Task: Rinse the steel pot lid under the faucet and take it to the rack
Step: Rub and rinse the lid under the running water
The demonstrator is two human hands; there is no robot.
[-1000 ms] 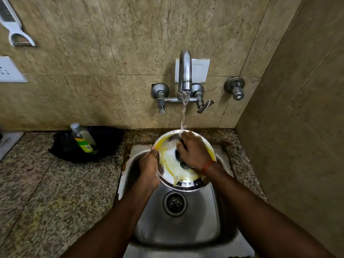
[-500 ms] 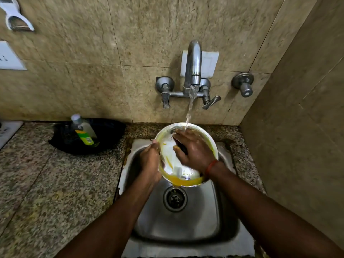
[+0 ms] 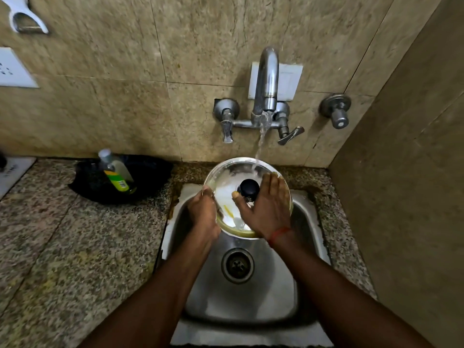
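Observation:
The steel pot lid (image 3: pixel 227 182) is held tilted over the sink (image 3: pixel 241 297), its black knob (image 3: pixel 248 187) facing me. Yellow residue clings to its lower rim. Water runs from the wall faucet (image 3: pixel 266 84) onto the lid's upper right edge. My left hand (image 3: pixel 204 212) grips the lid's left rim. My right hand (image 3: pixel 267 207) lies flat on the lid's face, fingers spread just right of the knob, thumb below it. No rack is in view.
A black cloth (image 3: pixel 150 172) with a green-labelled bottle (image 3: pixel 116 172) lying on it sits on the granite counter (image 3: pixel 62 247) left of the sink. A tiled wall (image 3: pixel 406 172) stands close on the right. The drain (image 3: pixel 237 264) is below the lid.
My right hand has slid off the knob toward the lid's right side, uncovering the knob. Much of the yellow residue has washed off the lid's face.

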